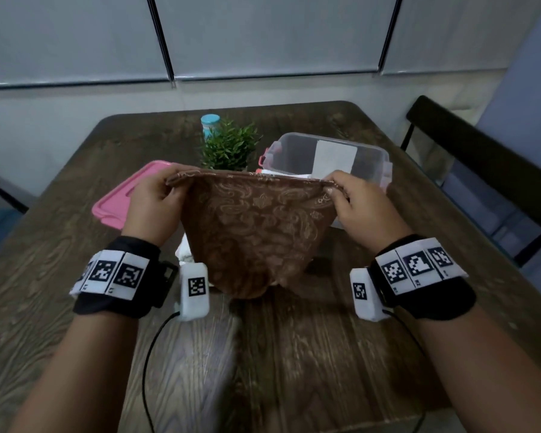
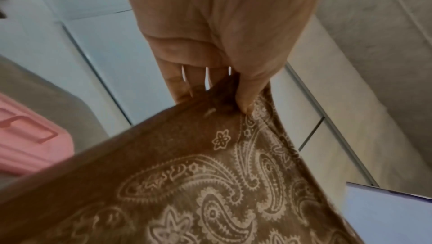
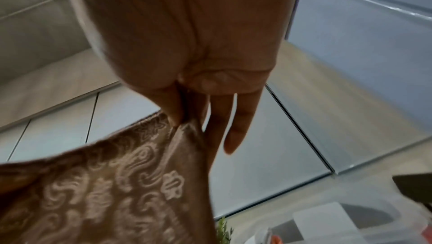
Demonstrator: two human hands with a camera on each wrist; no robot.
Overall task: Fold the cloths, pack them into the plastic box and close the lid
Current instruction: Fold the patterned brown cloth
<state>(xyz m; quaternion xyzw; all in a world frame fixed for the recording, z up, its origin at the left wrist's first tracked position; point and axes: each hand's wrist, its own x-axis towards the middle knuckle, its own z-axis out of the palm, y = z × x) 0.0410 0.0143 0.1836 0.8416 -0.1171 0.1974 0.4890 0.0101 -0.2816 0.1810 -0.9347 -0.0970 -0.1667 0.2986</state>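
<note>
Holding cloth [image 1: 256, 226] taut above table [image 1: 75, 307], left hand [image 1: 152, 204] and right hand [image 1: 361, 203] pinching top corners.
Risking uneven fold if either pinch slips; hanging hem could snag plant [image 1: 228, 145].

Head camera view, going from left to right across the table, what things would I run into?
pink lid → left hand → brown paisley cloth, pinched by both hands → right hand → black chair. The plant and the clear plastic box sit behind the cloth, so their places overlap it.

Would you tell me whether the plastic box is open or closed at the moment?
Open: the plastic box has no lid on; the pink lid lies apart on the table.
</note>
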